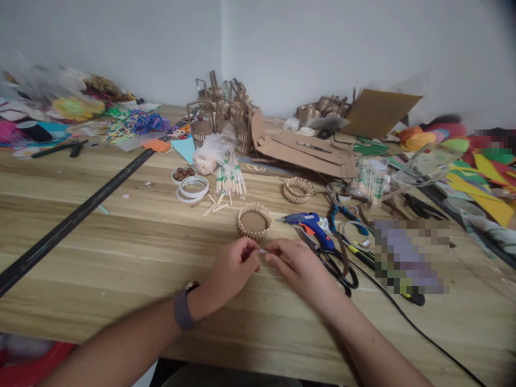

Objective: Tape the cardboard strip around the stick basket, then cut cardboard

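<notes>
My left hand and my right hand meet low over the table, both closed in a pinch. Between their fingertips is a small whitish piece, too small to name exactly. Just beyond the hands sits a round basket base, a brown disc ringed with short upright wooden sticks. A second ring of sticks with a brown band lies farther back. To the right of my right hand are a blue glue gun and black-handled scissors.
White tape rolls, a dish of brown balls, loose sticks and bagged sticks lie behind. Finished small baskets stand near the wall beside cardboard. Blue-handled pliers and a black cable are at right.
</notes>
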Motion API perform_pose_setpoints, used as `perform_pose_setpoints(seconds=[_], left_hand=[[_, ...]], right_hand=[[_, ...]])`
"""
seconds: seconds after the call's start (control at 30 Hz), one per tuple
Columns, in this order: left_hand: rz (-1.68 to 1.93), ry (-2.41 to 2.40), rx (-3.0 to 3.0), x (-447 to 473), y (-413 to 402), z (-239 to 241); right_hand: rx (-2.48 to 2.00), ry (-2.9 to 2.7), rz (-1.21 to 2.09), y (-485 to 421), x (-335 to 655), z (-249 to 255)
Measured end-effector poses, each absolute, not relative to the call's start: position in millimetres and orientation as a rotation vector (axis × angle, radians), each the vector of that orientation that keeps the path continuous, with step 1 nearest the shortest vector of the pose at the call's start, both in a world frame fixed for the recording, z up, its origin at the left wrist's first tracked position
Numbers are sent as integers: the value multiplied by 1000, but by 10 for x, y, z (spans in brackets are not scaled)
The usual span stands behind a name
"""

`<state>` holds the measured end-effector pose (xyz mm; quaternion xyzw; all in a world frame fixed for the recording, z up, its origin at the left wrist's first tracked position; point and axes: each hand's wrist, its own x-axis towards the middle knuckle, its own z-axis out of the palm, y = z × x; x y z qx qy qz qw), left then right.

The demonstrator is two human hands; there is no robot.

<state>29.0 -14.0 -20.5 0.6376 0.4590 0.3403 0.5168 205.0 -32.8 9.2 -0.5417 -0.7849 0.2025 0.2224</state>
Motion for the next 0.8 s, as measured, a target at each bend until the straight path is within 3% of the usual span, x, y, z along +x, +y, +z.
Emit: perform_pose_setpoints(seconds=[0.5,0.7,0.8], left_hand=[[786,930,1311,257,-107,-266],[816,983,1268,268,-98,-274],[822,982,1277,267,-106,-277]], right_hand=[[-1448,-2015,751,-352,2019,43],[-1273,-2018,13,-431,1990,7],[-1264,-2082,-135,-462,1961,0]])
